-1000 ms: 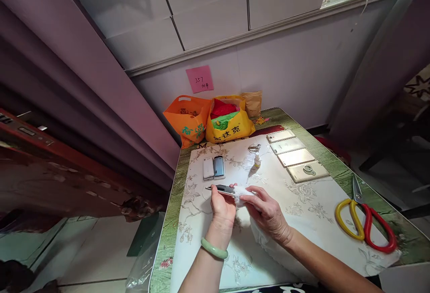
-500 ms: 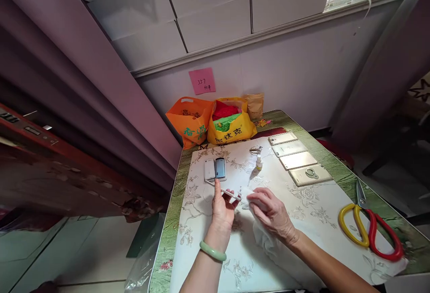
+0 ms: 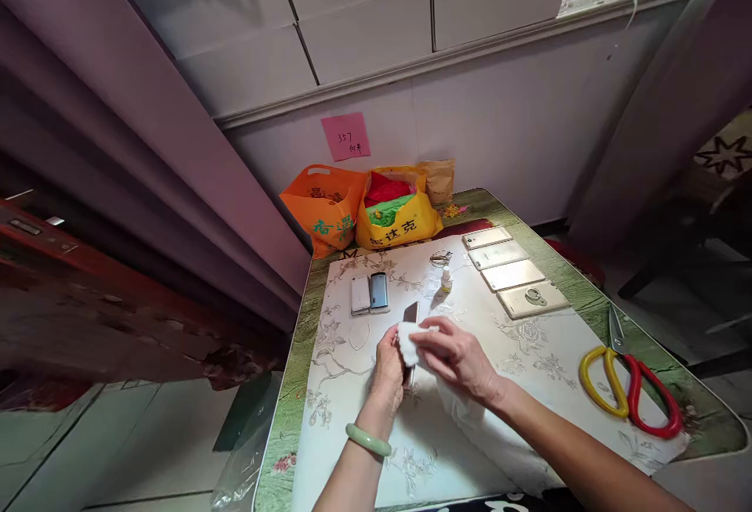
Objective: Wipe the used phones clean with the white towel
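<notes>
- The held phone [image 3: 412,312] is in the left hand [image 3: 388,367], raised above the middle of the desk [image 3: 485,203].
- Its long axis runs nearly from six to twelve o'clock; the far end leans slightly towards one.
- It looks slim, with a dark, glossy area near the far end and a pale rim; its middle is covered.
- Left grip: closed around the phone's near half.
- Right grip: the right hand [image 3: 461,355] has its fingers closed on the white cloth [image 3: 407,345], which lies against the phone.
- From the held phone, the small bottle [image 3: 446,281] stands at one o'clock, the white phone [image 3: 360,293] and blue-grey phone [image 3: 379,290] lie between ten and eleven, the four pale phones [image 3: 514,275] at two, and the scissors [image 3: 616,332] at three.
</notes>
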Tool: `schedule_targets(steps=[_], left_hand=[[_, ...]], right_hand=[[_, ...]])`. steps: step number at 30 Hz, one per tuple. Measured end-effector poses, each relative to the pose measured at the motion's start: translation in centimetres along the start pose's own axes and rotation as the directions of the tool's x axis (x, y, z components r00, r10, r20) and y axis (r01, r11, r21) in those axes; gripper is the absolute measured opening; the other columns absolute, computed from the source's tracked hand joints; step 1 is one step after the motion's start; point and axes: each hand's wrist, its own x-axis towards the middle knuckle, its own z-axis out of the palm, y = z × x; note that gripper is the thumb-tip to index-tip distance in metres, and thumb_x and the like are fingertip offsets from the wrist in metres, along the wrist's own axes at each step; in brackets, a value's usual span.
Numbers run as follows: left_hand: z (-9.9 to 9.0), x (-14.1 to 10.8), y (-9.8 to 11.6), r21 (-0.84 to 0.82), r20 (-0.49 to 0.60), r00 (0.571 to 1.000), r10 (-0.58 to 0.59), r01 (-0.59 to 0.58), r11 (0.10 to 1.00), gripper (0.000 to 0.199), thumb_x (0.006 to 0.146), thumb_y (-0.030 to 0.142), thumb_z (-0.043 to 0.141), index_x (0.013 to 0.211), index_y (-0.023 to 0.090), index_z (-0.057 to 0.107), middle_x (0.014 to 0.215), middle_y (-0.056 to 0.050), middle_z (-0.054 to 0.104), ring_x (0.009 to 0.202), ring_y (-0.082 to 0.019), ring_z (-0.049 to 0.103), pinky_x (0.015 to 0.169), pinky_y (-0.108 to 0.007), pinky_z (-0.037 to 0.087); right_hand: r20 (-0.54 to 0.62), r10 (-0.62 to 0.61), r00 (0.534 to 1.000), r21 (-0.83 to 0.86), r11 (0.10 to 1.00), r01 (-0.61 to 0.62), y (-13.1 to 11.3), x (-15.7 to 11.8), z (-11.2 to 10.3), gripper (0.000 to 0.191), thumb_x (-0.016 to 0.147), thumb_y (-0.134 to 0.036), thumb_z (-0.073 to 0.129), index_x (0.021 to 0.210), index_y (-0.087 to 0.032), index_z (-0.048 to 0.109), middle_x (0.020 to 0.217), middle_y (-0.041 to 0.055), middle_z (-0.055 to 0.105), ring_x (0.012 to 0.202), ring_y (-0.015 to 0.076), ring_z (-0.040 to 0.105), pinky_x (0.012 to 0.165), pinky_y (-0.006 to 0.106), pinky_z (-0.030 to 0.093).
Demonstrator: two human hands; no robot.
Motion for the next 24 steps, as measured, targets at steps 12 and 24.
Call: schedule_targets(steps=[12, 24], left_hand=[[-1.5, 1.1, -0.7, -0.187, -0.015, 0.970, -0.242, 0.235, 0.954, 0.021, 0.072, 0.019, 0.084, 0.084, 0.013, 0.068, 0.082, -0.008, 0.075, 0.074, -0.016, 0.071, 0.073, -0.024, 0.055], [-1.1, 3.3, -1.3, -0.332, -0.003, 0.973, -0.230, 0.216, 0.918, 0.023, 0.080, 0.020, 0.077, 0.097, 0.018, 0.062, 0.081, -0.002, 0.074, 0.069, -0.017, 0.071, 0.070, -0.032, 0.060]], right_hand=[[-0.314, 0.464, 0.828, 0.212, 0.885, -0.415, 4.2, 1.4, -1.4, 0.031, 0.090, -0.044, 0.062, 0.110, -0.023, 0.074, 0.113, 0.0085, 0.072, 0.108, 0.0258, 0.067, 0.097, 0.040, 0.051], [-0.296, 0.349, 0.889, 0.011, 0.932, -0.362, 3.0, -1.7, 0.8, 0.038, 0.095, -0.039, 0.055, 0.128, -0.020, 0.059, 0.120, 0.0120, 0.067, 0.108, 0.0261, 0.066, 0.081, 0.037, 0.058]])
